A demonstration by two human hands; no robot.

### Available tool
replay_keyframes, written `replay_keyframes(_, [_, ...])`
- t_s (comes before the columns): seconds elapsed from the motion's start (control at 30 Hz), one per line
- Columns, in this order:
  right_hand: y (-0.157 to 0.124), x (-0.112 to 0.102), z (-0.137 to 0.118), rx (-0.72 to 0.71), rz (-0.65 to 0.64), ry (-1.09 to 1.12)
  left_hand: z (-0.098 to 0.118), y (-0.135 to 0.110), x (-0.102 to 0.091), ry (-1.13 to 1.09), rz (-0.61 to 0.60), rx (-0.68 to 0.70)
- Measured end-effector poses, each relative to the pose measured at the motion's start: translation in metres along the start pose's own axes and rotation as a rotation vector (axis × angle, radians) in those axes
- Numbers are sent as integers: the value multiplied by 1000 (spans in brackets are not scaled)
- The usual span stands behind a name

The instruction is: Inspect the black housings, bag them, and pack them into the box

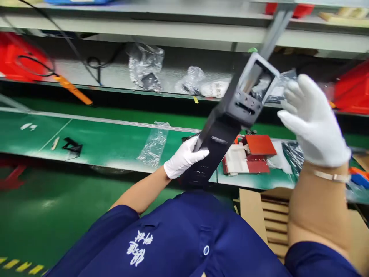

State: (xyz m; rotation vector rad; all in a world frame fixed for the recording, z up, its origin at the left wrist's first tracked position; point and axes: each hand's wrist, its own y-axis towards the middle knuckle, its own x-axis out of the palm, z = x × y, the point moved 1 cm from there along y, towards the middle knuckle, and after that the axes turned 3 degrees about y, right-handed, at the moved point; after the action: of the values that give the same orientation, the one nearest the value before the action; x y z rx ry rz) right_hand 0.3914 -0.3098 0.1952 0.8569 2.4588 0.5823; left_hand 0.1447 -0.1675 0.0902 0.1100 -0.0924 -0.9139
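A long black housing (217, 129) with a light-rimmed rectangular opening at its top end leans upward to the right in front of me. My left hand (184, 157), in a white glove, grips its lower side, with the thumb lying across the front face. Raised to the right of the housing's top end, my gloved right hand (314, 119) is apart from it, with nothing visible in the palm and the thumb held away from the fingers. The housing's lower end reaches close to my body.
On the green bench lie a clear plastic bag (154, 144), a small black part (72, 147) and a red box (260, 146). An orange-handled tool (73, 90) hangs at the left. Wrapped parts (145, 67) sit on the shelf. An open cardboard box (253, 211) stands below right.
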Motion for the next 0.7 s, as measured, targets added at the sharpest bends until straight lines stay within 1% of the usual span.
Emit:
replay_keyframes(0.03, [-14,20,4,-27,-1,133,7,-2,-7,-20,119,66])
replay_keyframes(0.07, [-30,43,10,1,13,202,13,-4,-13,-42,234,131])
replay_keyframes(0.1, [-44,68,17,48,-12,181,18,-6,-17,-65,339,187])
replay_keyframes(0.13, [-58,94,22,108,-68,155,21,-8,-20,-90,429,232])
replay_keyframes(0.2, [-79,144,27,167,-193,185,24,-10,-22,-137,578,298])
replay_keyframes(0.23, [-86,163,26,165,-220,196,24,-11,-22,-153,637,319])
replay_keyframes(0.27, [-89,179,23,160,-233,182,25,-12,-22,-165,685,331])
replay_keyframes(0.3, [-90,190,19,162,-236,143,25,-13,-22,-176,724,339])
replay_keyframes(0.37, [-88,200,10,195,-237,10,25,-16,-21,-207,781,347])
replay_keyframes(0.47, [-83,200,1,253,-243,-132,27,-21,-21,-229,842,360])
replay_keyframes(0.57, [-82,199,0,232,-217,-127,28,-25,-19,-198,861,346])
replay_keyframes(0.7, [-82,198,8,202,-220,-130,29,-27,-13,-200,872,310])
